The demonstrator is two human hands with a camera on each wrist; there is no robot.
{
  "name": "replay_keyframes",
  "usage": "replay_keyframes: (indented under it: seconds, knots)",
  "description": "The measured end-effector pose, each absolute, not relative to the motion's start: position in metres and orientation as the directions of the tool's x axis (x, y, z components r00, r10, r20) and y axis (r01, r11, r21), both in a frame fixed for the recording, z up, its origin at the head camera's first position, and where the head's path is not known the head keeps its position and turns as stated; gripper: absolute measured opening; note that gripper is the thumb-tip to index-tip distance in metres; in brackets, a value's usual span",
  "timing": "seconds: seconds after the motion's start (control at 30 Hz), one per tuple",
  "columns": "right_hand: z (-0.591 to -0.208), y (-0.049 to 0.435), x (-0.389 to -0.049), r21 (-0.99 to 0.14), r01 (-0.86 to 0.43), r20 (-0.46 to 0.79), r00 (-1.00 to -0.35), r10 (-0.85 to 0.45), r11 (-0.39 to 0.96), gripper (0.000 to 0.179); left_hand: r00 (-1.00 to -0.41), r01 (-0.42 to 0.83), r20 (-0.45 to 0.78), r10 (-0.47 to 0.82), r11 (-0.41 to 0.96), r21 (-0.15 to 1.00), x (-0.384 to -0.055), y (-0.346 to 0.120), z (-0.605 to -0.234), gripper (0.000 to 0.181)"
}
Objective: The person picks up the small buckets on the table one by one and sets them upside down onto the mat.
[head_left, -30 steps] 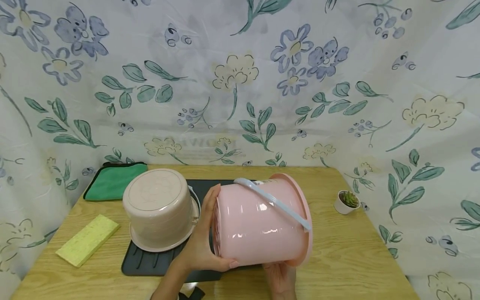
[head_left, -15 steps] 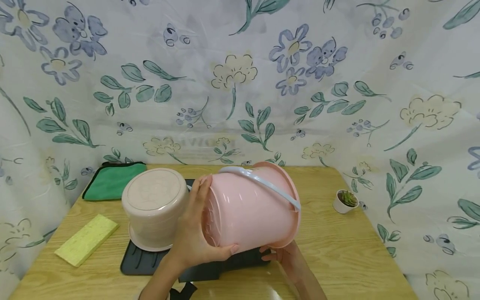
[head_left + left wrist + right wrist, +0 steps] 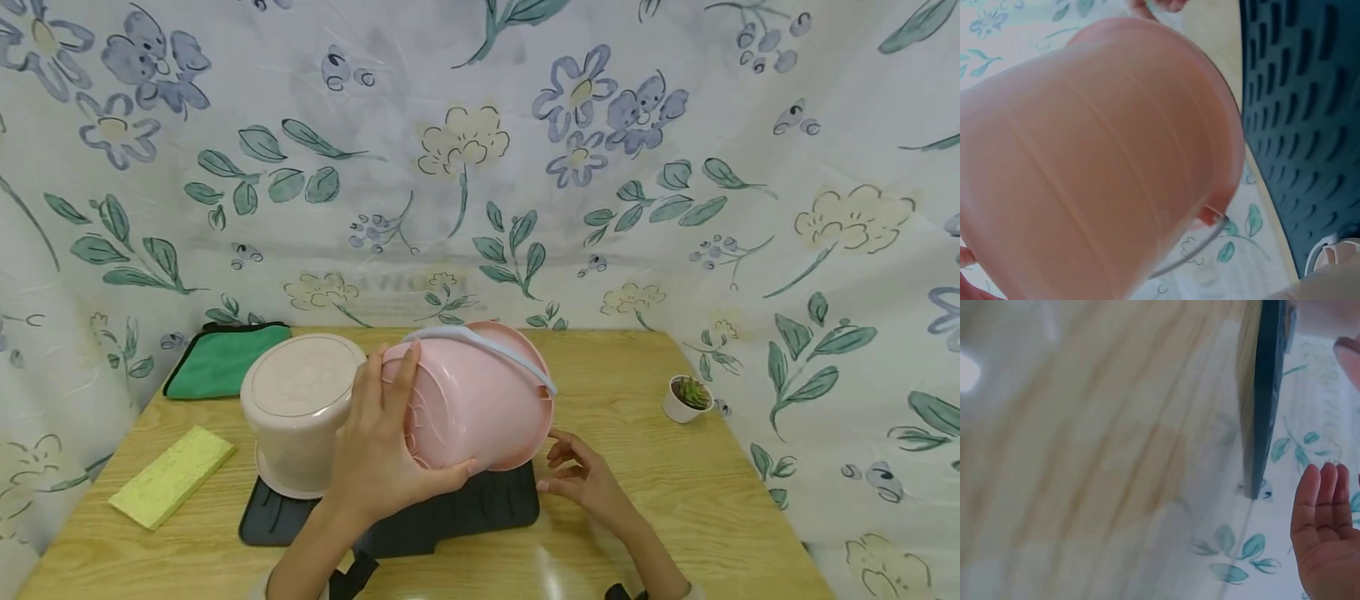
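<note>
A pink bucket (image 3: 487, 400) with a pale blue handle (image 3: 487, 343) is tilted on its side above the dark drying mat (image 3: 480, 504), its mouth facing right. My left hand (image 3: 382, 442) grips it at the base end, thumb below and fingers spread over the bottom and upper side. Close by the rim is my right hand (image 3: 592, 483), fingers loosely bent and holding nothing; whether a fingertip touches the rim I cannot tell. The bucket's wall (image 3: 1104, 162) fills much of the left wrist view. In the right wrist view the right hand (image 3: 1329, 544) shows its palm.
An upside-down beige pot or bucket (image 3: 303, 417) stands on the mat's left part. Left of it lie a yellow sponge cloth (image 3: 172, 477) and a green cloth with black edging (image 3: 225, 362). A small potted succulent (image 3: 686, 400) stands at the right. Behind hangs a floral curtain (image 3: 480, 167).
The bucket has shifted left and tilted more, showing more of its base. My right hand has come out from under its rim side and moved right and up.
</note>
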State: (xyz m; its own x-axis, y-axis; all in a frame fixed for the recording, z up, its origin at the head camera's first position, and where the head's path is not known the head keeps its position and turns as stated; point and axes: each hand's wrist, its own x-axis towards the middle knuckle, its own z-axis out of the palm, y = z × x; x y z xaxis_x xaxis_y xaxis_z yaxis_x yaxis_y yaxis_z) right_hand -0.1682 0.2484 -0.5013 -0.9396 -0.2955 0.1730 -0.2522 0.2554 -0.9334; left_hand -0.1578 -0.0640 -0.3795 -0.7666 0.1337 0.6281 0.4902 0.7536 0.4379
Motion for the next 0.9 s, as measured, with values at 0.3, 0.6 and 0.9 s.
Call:
replay_keyframes:
  seconds: [0.3,0.6,0.9]
  knots:
    - [-0.502,0.245,-0.177,-0.900,-0.295,0.187,-0.927,-0.326,0.321,0.064,-0.775,0.433,0.618,0.133,0.824,0.365,-0.159,-0.062,-0.382,0.133]
    - [-0.500,0.239,-0.181,-0.859,-0.354,0.212,-0.904,-0.372,0.370,0.064,-0.796,0.372,0.589,0.137,0.879,0.298,-0.158,-0.063,-0.381,0.134]
    - [-0.502,0.241,-0.184,-0.826,-0.405,0.230,-0.877,-0.422,0.392,0.066,-0.826,0.341,0.543,0.149,0.901,0.270,-0.156,-0.060,-0.380,0.130]
